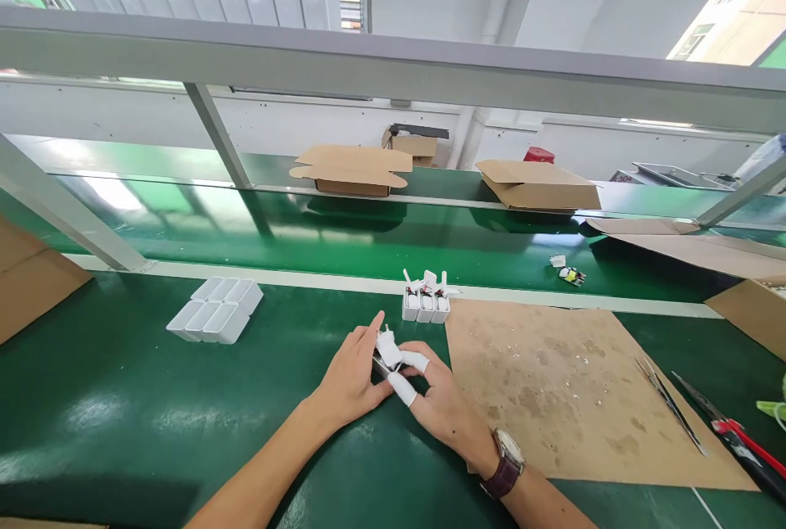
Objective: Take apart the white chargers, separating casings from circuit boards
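Where the fingers of both hands meet over the green desk [153, 439], a white plug [388, 349] lies between them, near the desk's middle, prongs pointing away.

Right hand [442, 402]: one; white caps [402, 388] on thumb and forefinger, the two bent nearly together and gripping the plug's near right side. Watch [507, 459] with dark strap at the wrist.

Left hand [350, 373]: one; thumb and forefinger slightly parted, hold on the plug's left side. A grey piece shows beneath the plug; detail partly hidden.

Brown sheet [540, 406]: one, stained, flecked with bits, right of the hands. Tweezers [672, 408] lie on its right part; red-handled tool [728, 427] lies just beside.

White tray [237, 326]: six cells, left. Second tray [426, 309]: three cells, parts protruding, beyond the hands.

Green belt [319, 242]: beyond the desk; carries a small board [572, 276].

Cartons [353, 169]: several, flaps open, farther back.
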`<state>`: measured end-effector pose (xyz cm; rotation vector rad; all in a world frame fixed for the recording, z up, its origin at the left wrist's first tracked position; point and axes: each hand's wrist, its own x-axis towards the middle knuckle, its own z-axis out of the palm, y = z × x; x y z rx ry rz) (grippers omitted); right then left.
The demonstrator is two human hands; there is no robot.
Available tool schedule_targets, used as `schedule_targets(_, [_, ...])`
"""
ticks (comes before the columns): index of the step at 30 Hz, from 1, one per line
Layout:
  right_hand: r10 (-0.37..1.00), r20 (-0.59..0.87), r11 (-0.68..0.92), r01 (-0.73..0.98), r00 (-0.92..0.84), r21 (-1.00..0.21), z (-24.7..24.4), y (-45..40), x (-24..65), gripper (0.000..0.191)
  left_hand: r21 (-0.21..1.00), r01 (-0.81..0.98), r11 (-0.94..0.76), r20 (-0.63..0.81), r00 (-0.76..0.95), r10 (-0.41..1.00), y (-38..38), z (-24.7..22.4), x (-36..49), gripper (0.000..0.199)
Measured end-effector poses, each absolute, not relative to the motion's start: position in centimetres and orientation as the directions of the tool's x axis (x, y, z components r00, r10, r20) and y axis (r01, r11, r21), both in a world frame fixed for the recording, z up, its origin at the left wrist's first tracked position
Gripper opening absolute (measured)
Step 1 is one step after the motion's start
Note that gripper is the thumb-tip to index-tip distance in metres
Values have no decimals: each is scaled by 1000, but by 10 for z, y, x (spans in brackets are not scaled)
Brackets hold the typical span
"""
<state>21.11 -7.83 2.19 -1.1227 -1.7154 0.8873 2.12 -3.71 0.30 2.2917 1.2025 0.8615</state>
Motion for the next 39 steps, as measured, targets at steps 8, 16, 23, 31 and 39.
schedule_targets(8, [839, 483, 356, 420, 249, -835, 16, -46, 251, 30, 806, 513, -296, 251, 157, 955, -1, 1, 13, 85])
schedule_targets(16, [928, 201, 160, 152, 314, -975, -18, -15, 267, 49, 890, 398, -222, 136, 235, 963, 53, 12, 39, 85])
schedule_targets(23, [945, 172, 134, 151, 279, -979, -14, -19, 267, 51, 899, 346, -267, 167, 292, 942, 44, 0, 46, 82])
schedule_targets(31, [793, 566, 358, 579, 226, -733, 5, -36, 259, 42, 861, 427, -277, 180, 254, 950, 16, 7, 3, 72])
schedule_targets(39, [750, 643, 569, 649, -157, -505, 3, -49, 245, 35, 630, 685, -367, 294, 228, 928, -9, 31, -29, 45])
